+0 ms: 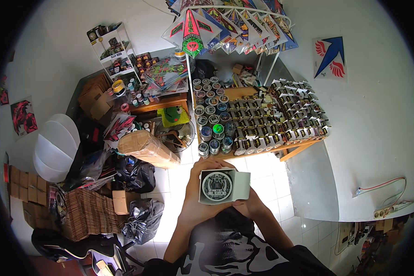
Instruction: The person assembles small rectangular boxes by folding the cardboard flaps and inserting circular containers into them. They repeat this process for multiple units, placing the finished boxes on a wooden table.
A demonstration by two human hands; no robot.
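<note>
Close to my body, both hands hold up a small white cardboard box (242,186) with its top open and one flap out to the right. A round spool or can (217,186) with a pale, dark-printed label sits inside, its flat face toward me. My left hand (195,198) is wrapped round the box's left side, with fingers along the far edge. Gripping the lower right side is my right hand (250,205), its fingers partly hidden. Beyond them stands a wooden table (239,93), with several round spools (206,133) at its left and rows of opened small boxes (257,140).
Kites (192,33) hang from a white rack (188,73) over the table. A tall taped carton (147,148) stands to the left. Black plastic bags (142,221), stacked flat cardboard (89,212) and an office chair (64,246) are lower left. Wires (382,179) run along the right wall.
</note>
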